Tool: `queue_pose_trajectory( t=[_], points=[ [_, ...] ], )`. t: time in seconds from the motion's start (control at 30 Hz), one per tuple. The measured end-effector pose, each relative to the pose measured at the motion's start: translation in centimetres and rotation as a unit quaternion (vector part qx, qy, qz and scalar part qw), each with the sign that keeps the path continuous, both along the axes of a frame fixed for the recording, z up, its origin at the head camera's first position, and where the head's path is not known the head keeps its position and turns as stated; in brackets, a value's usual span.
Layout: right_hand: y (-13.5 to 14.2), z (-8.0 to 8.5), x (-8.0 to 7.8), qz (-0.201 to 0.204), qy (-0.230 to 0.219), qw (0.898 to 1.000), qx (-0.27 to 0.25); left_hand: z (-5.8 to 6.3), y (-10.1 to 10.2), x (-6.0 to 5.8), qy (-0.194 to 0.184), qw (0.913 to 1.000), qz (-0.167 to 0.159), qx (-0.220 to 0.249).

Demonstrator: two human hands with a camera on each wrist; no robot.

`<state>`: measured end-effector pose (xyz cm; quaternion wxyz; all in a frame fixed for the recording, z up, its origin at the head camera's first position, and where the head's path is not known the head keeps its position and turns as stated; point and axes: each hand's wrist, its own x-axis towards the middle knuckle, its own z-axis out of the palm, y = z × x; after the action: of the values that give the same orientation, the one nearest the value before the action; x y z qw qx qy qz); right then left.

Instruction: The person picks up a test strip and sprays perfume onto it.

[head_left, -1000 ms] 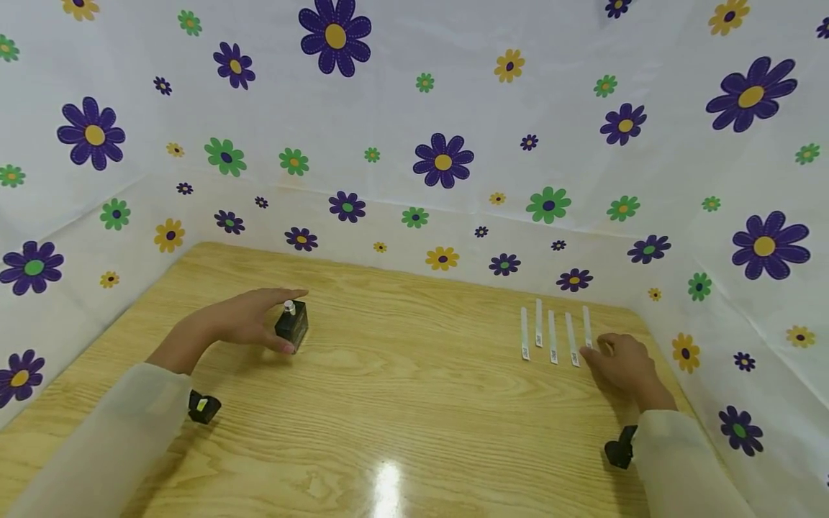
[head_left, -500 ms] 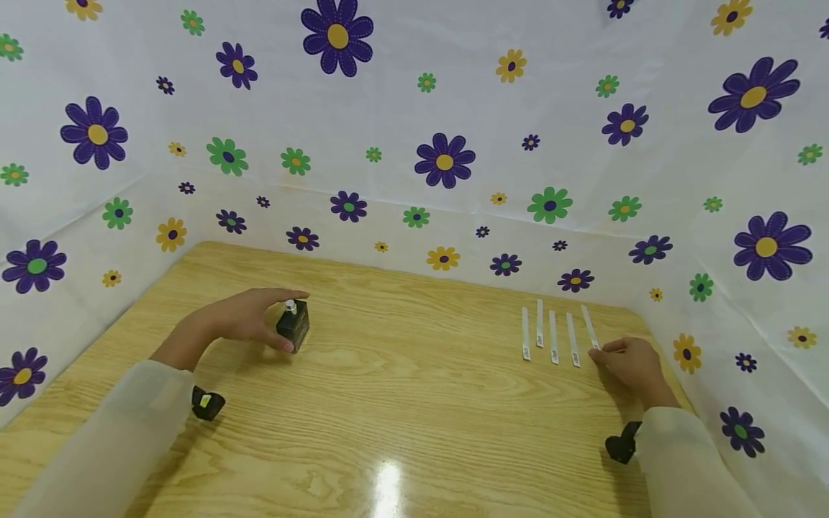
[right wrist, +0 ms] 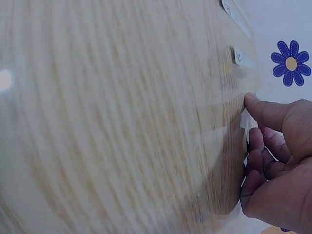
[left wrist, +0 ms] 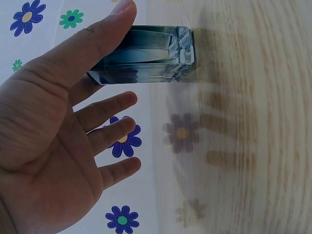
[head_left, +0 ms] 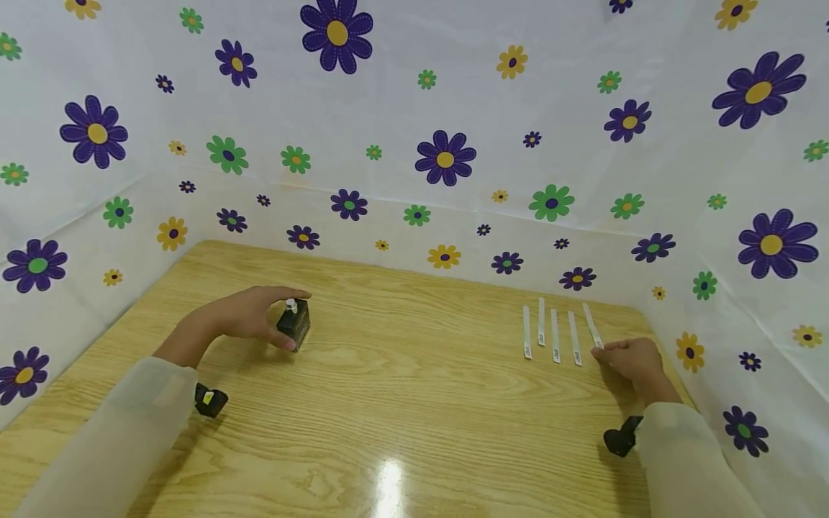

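On the left in the head view, my left hand (head_left: 246, 313) holds a dark glass perfume bottle (head_left: 295, 324) with a silver spray top between thumb and index finger. The bottle stands upright on the wooden table. Its clear, thick glass base (left wrist: 183, 46) shows in the left wrist view, where the other three fingers are spread away from it. At the right, my right hand (head_left: 633, 360) pinches the near end of a slanted white perfume test strip (head_left: 590, 322). In the right wrist view that strip is mostly hidden behind my thumb and fingers, close to the tabletop.
Several more white test strips (head_left: 555, 334) lie side by side left of my right hand, with small print on their near ends. The wooden table (head_left: 414, 360) is bordered at the back and sides by a white flower-patterned cloth (head_left: 388, 108).
My right hand has taken the near end of the rightmost strip and shifted it slightly right, so the strip now slants. My left hand and the perfume bottle stay in place.
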<state>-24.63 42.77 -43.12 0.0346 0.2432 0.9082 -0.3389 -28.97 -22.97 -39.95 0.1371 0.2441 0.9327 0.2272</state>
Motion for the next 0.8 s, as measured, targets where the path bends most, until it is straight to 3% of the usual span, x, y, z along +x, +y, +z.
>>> queue_pose_trajectory(
  t=[0.43, 0.8],
  points=[
    [-0.7, 0.8, -0.3, 0.012, 0.011, 1.0, 0.009, 0.3, -0.1, -0.1, -0.008, 0.9999, -0.003, 0.014],
    [-0.4, 0.8, -0.2, 0.025, 0.033, 0.999, 0.014, -1.2, -0.7, -1.1, -0.063, 0.9912, 0.004, 0.116]
  ],
)
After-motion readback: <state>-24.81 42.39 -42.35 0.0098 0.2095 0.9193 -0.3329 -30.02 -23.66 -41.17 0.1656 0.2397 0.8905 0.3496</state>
